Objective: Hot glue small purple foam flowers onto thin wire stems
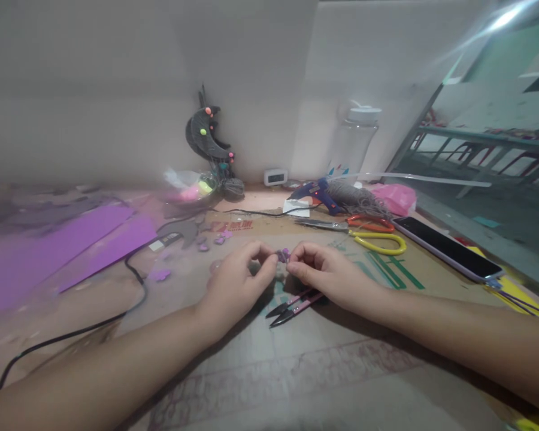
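Observation:
A small purple flower-like piece (284, 256) is pinched between the fingertips of both hands, above the middle of the cardboard. My left hand (245, 272) is closed on its left side. On the other side my right hand (323, 269) grips it between thumb and fingers, partly hiding it. Thread snips (291, 308) with dark blades and pink handles lie just below, partly under my right hand. Left of my hands are small purple pieces (220, 239) and a flat purple flower cutout (160, 275).
Orange-and-yellow scissors (377, 242), a blue glue gun (314, 193), grey yarn (354, 197) and a phone (449, 248) lie to the right. Purple sheets (108, 251) and a black cord (72, 329) occupy the left. A clear bottle (354, 143) and a grey crescent ornament (202, 134) stand behind.

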A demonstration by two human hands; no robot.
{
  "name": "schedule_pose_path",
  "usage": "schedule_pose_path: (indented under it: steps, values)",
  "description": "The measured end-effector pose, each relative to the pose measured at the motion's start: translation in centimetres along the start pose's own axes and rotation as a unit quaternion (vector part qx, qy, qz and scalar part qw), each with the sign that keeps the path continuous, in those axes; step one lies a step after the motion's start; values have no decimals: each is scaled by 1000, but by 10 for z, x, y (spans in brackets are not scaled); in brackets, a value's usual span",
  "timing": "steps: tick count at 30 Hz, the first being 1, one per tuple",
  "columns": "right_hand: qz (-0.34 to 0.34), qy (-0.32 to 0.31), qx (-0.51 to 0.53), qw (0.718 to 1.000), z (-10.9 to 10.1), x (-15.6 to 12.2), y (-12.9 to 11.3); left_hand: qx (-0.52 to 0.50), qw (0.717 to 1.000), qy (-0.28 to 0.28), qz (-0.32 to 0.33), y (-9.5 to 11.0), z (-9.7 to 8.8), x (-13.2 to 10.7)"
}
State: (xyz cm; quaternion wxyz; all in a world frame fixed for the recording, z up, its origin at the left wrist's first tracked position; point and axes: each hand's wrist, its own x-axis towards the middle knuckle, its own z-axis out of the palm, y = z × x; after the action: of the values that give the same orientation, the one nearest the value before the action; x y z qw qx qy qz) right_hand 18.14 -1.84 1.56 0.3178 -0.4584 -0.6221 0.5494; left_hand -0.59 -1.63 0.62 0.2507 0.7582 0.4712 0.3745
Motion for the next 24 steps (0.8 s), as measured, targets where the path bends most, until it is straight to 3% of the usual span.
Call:
schedule_pose_path:
  steps: [6,13,24]
  values:
    - [-38,4,23,999,-3,5,5,-15,999,1,30,0,0,0]
    - [-34,23,10,999,-2,5,9,-38,999,-26,-10,-7,3,1]
    - [-93,35,-135,986,-4,4,16,-70,996,-44,-30,-10,4,5]
